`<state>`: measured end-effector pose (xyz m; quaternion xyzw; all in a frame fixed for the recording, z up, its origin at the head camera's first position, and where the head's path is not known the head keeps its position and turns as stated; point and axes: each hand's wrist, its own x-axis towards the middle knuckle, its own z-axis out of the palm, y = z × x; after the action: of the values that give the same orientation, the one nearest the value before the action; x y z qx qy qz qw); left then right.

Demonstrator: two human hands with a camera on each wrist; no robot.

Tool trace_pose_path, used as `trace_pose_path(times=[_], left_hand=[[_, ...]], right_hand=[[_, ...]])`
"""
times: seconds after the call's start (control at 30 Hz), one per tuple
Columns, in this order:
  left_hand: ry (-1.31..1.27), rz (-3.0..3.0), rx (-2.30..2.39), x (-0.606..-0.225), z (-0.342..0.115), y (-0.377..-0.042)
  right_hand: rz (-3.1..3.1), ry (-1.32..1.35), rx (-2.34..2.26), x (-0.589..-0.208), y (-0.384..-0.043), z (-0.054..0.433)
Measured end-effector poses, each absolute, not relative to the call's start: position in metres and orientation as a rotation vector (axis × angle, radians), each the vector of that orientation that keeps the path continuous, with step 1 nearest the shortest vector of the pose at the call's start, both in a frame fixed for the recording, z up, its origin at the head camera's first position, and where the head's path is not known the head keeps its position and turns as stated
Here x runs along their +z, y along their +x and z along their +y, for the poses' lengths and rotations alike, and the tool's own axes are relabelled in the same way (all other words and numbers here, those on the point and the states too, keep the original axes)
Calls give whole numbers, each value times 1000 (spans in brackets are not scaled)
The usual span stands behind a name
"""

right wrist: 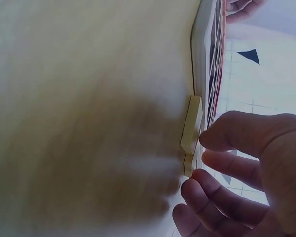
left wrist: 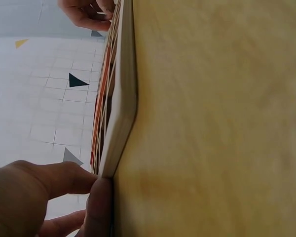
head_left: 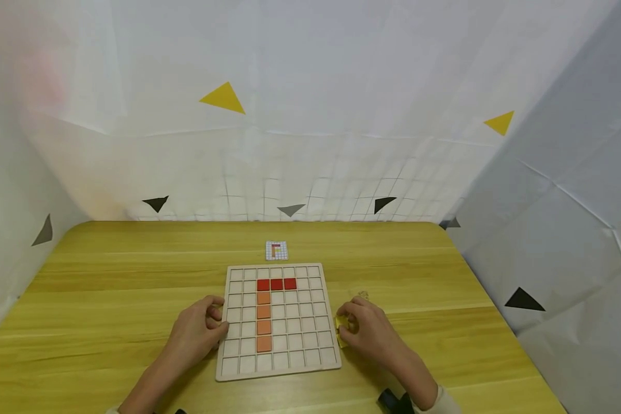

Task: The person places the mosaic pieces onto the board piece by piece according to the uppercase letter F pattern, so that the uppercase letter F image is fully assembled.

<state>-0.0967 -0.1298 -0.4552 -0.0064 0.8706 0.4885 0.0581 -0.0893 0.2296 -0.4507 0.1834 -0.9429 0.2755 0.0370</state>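
A pale wooden grid board (head_left: pixel 292 359) lies flat on the table, with red tiles (head_left: pixel 276 284) in a short row and orange tiles (head_left: pixel 264 311) in a column below the row's left end. At the board's left edge, my left hand (head_left: pixel 196 328) rests its thumb and fingertips, loosely bent, against the rim. Beside the right edge lie yellow tiles (right wrist: pixel 191 126), partly covered in the head view by my right hand (head_left: pixel 370 330). That hand's thumb touches the longer-looking tile in the right wrist view, its other fingertips bent close to a second tile (right wrist: pixel 188 165).
Beyond the board's far edge lies a small card (head_left: pixel 276 250) printed with a coloured grid pattern. The wood-grain table (head_left: pixel 134 276) is bounded by white sheet walls (head_left: pixel 310 144) bearing black, grey and yellow triangles. A dark object (head_left: pixel 390 401) is near the right wrist.
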Motion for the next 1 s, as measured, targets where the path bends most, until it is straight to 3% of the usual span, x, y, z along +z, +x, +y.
trace_pose_path(times=[1.0], left_hand=[[-30,2646,1480,-454,-129,-95]], right_hand=[[-2963,602,897,-447,-101,230]])
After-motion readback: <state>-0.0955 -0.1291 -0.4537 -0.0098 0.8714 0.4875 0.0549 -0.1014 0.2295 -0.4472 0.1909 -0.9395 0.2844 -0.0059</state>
